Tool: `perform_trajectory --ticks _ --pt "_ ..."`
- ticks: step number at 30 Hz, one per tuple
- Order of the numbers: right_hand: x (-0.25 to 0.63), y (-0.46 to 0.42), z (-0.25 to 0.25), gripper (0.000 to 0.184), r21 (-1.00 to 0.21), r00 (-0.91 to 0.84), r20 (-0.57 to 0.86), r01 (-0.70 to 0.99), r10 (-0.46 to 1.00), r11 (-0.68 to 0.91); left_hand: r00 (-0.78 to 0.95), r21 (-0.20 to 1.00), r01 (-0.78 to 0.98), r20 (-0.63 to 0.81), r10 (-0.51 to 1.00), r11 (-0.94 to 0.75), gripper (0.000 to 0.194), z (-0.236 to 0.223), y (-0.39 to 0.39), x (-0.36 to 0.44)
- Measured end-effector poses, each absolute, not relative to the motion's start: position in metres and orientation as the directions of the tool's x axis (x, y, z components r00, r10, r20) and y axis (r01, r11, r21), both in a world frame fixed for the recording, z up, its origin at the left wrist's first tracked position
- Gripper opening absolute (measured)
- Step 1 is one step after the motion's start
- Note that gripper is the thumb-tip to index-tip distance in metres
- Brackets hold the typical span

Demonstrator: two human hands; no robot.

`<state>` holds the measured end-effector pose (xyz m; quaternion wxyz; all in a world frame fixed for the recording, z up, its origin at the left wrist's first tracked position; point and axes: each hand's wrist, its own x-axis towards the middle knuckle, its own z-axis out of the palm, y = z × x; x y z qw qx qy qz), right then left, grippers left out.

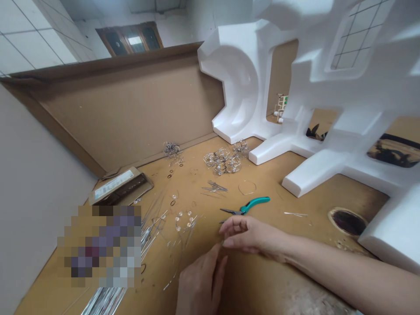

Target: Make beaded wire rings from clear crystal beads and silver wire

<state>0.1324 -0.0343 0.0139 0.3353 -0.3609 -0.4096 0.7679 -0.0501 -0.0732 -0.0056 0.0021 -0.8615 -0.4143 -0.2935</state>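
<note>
Looking at the head view: your hands meet low in the frame, just right of centre, over the worktop (256, 280). Left hand (200, 280) comes up from the bottom edge, index finger reaching toward the other hand. Right hand (247, 236) comes in from the right, fingers curled, thumb near the left fingertip.

Grip: fingertips close together on both sides. Can't tell whether they're clamped on anything; there's a tiny speck at the meeting point, too small to identify.

Pliers (256, 203) lie on the worktop just beyond your right fingers, jaws spread, teal handle pointing away to the right. Past them, a thin wire loop (255, 188) and a small pile of wire pieces (215, 188). Further back, a cluster of bent-wire shapes with clear beads (225, 164). To your left, more clear beads (179, 215) on or beside fine wire, then a bundle of long wires (105, 302) near the bottom edge. Small box (114, 186) sits at the far left, white moulded piece (239, 87) stands at the back right.

Step in hand, my read: close two-handed fingertip work, pliers out of use. Any next move calls for light fingertip pressure and clearance from those plier tips.
</note>
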Motion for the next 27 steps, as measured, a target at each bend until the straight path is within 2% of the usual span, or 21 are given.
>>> perform_trajectory --ticks 4,8,10,12,14,16,18,23,27 --pt "0.134 -0.035 0.015 0.023 -0.880 -0.542 -0.248 -0.220 0.803 -0.421 0.453 0.306 0.736 0.441 0.775 -0.604 0.032 -0.009 -0.073 -0.052" --pt "0.132 -0.036 0.015 0.020 -0.918 -0.529 -0.217 -0.174 0.821 -0.355 0.477 0.254 0.739 0.457 0.751 -0.624 0.032 -0.009 -0.072 -0.052" --pt "0.133 -0.035 0.015 0.021 -0.897 -0.532 -0.236 -0.203 0.813 -0.393 0.492 0.218 0.729 0.492 0.718 -0.649 0.028 -0.008 -0.072 -0.051" --pt "0.135 -0.032 0.015 0.021 -0.801 -0.559 -0.295 -0.297 0.775 -0.519 0.509 0.183 0.719 0.519 0.687 -0.671 0.025 -0.007 -0.072 -0.050" --pt "0.139 -0.028 0.016 0.020 -0.621 -0.553 -0.360 -0.459 0.751 -0.636 0.517 0.160 0.720 0.526 0.676 -0.675 0.025 -0.007 -0.072 -0.049" --pt "0.143 -0.023 0.018 0.016 -0.446 -0.475 -0.413 -0.638 0.777 -0.628 0.517 0.160 0.727 0.514 0.685 -0.668 0.024 -0.007 -0.073 -0.049" --pt "0.145 -0.020 0.022 0.019 -0.371 -0.399 -0.448 -0.731 0.800 -0.573 0.503 0.178 0.731 0.511 0.697 -0.658 0.022 -0.006 -0.073 -0.049" --pt "0.146 -0.024 0.030 0.032 -0.362 -0.509 -0.386 -0.684 0.770 -0.633 0.482 0.213 0.724 0.525 0.702 -0.656 0.020 -0.004 -0.073 -0.048" --pt "0.147 -0.028 0.030 0.035 -0.441 -0.508 -0.330 -0.662 0.796 -0.606 0.478 0.210 0.711 0.556 0.680 -0.672 0.018 -0.005 -0.072 -0.048"
